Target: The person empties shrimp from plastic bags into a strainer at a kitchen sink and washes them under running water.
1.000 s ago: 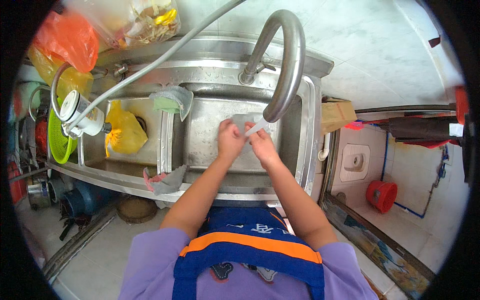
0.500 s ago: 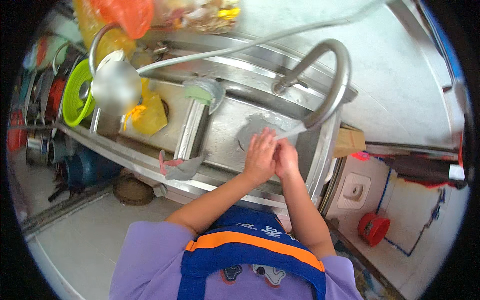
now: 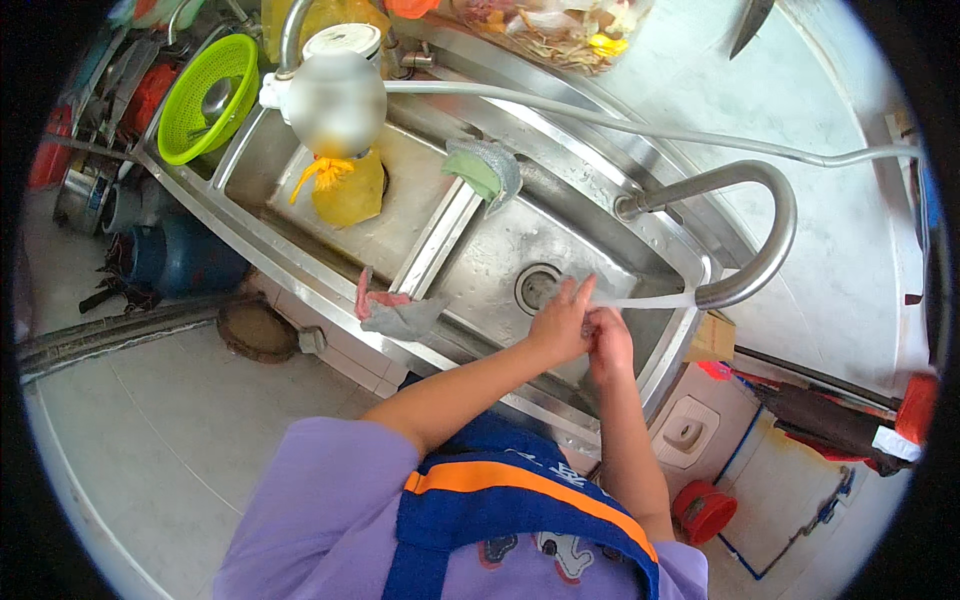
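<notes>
Both my hands are together over the right basin of a steel sink (image 3: 492, 365). A stream of water (image 3: 645, 300) from the curved metal faucet (image 3: 783, 215) runs onto them. My left hand (image 3: 562, 325) has its fingers stretched out, with nothing in them. My right hand (image 3: 610, 345) presses against its side, its fingers bent and partly hidden by the left hand and the water. The round drain (image 3: 538, 288) lies just left of my fingertips.
A green cloth (image 3: 474, 175) and a grey cloth (image 3: 405, 318) hang on the divider and front rim. The left basin holds a tied yellow bag (image 3: 350, 200). A green colander (image 3: 172, 130) stands far left; a grey hose (image 3: 600, 122) crosses behind. A red bucket (image 3: 705, 508) is on the floor.
The view has shifted, so the sink appears further right and turned. My hands are still under the stream, with the left fingers more spread. The drain now shows without pooled water over it.
</notes>
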A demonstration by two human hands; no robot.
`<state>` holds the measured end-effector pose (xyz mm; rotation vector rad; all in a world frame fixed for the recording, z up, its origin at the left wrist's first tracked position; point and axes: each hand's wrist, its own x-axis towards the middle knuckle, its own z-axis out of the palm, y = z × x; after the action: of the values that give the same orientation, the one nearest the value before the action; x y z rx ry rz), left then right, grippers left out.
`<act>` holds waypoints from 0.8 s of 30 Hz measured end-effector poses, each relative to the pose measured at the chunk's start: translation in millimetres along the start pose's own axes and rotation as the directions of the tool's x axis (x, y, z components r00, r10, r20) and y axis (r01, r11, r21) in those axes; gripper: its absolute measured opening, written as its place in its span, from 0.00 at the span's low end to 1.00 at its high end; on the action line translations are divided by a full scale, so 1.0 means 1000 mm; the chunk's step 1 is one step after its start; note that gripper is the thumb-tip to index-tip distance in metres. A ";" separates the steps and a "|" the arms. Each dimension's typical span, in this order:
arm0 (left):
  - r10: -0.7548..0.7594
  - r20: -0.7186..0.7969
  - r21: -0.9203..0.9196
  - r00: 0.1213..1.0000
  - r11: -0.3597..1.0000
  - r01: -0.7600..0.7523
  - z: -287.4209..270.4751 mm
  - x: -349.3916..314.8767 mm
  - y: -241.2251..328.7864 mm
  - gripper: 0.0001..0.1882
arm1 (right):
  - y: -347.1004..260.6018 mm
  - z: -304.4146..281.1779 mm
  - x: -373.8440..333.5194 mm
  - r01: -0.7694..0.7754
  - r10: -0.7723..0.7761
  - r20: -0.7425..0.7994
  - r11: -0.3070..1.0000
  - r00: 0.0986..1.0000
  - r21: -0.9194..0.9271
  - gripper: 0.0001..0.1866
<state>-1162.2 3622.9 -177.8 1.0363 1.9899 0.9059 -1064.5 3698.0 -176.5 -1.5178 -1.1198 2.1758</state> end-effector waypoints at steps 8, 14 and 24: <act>-0.324 0.063 -0.357 0.944 0.876 0.325 0.016 0.040 -0.028 0.49 | -0.039 0.039 0.029 0.179 -0.186 -0.125 0.982 0.975 -0.068 0.12; -0.455 0.205 -0.687 0.867 0.564 0.458 0.017 0.013 -0.056 0.49 | -0.016 0.078 0.051 0.370 -0.423 -0.003 0.795 0.906 -0.481 0.12; -0.478 0.170 -0.705 0.862 0.552 0.445 0.008 0.001 -0.092 0.46 | -0.042 0.201 0.119 0.715 -0.675 0.409 0.257 0.615 -0.651 0.15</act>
<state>-1189.8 3585.9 -258.1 0.0114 1.5471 1.2509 -1300.9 3708.8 -196.1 -0.7896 -2.3883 1.0764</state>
